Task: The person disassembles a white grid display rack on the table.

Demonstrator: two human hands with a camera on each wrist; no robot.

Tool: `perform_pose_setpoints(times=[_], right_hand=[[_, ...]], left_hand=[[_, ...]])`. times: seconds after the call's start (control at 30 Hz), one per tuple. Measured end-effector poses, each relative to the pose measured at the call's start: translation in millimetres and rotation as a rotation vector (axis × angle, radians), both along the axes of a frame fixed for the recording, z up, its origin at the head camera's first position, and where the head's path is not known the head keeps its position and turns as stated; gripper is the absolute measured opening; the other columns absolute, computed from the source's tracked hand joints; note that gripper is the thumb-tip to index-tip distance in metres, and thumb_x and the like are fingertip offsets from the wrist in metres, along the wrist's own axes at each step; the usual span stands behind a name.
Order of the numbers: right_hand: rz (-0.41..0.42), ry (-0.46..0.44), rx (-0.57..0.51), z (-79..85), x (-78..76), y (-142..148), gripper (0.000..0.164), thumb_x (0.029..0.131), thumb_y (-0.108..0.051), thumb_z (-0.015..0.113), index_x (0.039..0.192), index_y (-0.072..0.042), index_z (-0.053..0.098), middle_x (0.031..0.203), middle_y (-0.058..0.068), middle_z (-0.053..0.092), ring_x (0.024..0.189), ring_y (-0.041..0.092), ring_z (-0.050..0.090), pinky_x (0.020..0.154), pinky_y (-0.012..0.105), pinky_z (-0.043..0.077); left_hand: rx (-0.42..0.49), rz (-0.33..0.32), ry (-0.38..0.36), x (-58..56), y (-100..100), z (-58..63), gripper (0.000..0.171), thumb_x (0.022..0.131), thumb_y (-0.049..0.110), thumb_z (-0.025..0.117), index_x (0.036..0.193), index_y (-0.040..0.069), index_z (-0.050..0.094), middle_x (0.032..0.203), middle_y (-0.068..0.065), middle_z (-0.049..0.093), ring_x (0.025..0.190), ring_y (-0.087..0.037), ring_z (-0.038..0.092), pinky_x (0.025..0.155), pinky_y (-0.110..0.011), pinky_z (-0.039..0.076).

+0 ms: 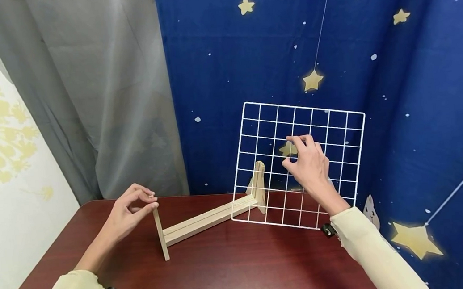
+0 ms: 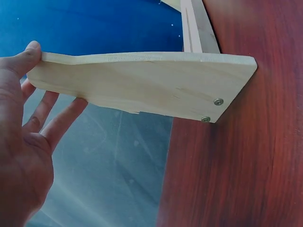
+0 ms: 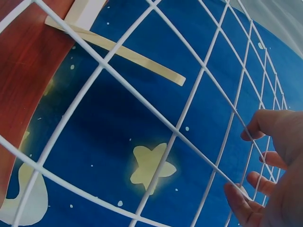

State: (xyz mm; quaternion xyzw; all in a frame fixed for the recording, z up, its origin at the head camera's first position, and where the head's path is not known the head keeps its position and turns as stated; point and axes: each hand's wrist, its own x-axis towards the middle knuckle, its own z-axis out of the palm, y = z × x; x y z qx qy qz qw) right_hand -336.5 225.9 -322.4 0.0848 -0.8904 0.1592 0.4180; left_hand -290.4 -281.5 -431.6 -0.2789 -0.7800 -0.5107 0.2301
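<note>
A pale wooden stand (image 1: 208, 221) sits on the table, its long grooved bar joining two upright end panels. My left hand (image 1: 129, 210) pinches the top of the near-left end panel (image 2: 137, 82) between thumb and fingers; two screw heads (image 2: 218, 101) show low on that panel. On the right, my right hand (image 1: 309, 163) holds a white wire grid panel (image 1: 272, 172) in the air, its fingers curled at the wires. Tilted slightly, the grid hangs in front of the stand's far end panel (image 1: 261, 189), which shows through the wires.
The dark red-brown table (image 1: 224, 270) ends at a back edge against a blue star-print curtain (image 1: 225, 51). A grey curtain (image 1: 123, 102) hangs at the back left, with a white and yellow patterned surface (image 1: 5, 133) beside it.
</note>
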Motion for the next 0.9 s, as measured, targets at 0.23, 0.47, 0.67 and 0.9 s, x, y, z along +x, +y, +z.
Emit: perform_pose_setpoints(times=[0.23,0.47,0.67,0.9], right_hand=[[-0.023,-0.07,0.004,-6.6,4.9,4.8,0.058,0.077,-0.024,0.078,0.133,-0.027,0.068,0.129,0.007,0.063,0.098,0.036,0.062,0.062,0.056,0.054],[-0.026,-0.107,0.019,-14.9,8.8,8.8,0.057,0.076,-0.024,0.08,0.131,-0.024,0.069,0.129,0.006,0.065,0.097,0.037,0.063,0.064,0.057,0.054],[-0.027,-0.104,0.046,-21.5,8.8,10.5,0.057,0.073,-0.023,0.082,0.129,-0.025,0.07,0.129,0.005,0.068,0.096,0.037,0.064,0.064,0.059,0.055],[-0.03,-0.163,0.055,-34.0,11.0,12.8,0.059,0.074,-0.024,0.081,0.131,-0.027,0.07,0.13,0.003,0.068,0.096,0.035,0.065,0.064,0.056,0.055]], left_hand=[[-0.03,-0.008,0.013,17.9,1.3,2.6,0.027,0.086,-0.01,0.081,0.09,0.015,0.07,0.113,-0.008,0.061,0.101,-0.006,0.075,0.074,-0.025,0.065],[-0.055,-0.001,0.03,37.5,1.5,3.4,0.032,0.082,-0.012,0.083,0.089,0.016,0.07,0.11,-0.003,0.058,0.099,-0.003,0.076,0.075,-0.025,0.065],[-0.053,-0.002,0.043,49.2,4.1,5.0,0.034,0.079,-0.013,0.085,0.088,0.016,0.069,0.108,-0.003,0.058,0.098,-0.002,0.076,0.078,-0.023,0.064],[-0.142,0.013,0.046,64.5,7.1,9.3,0.036,0.08,-0.005,0.088,0.087,0.024,0.067,0.106,0.004,0.057,0.098,-0.001,0.076,0.078,-0.02,0.062]])
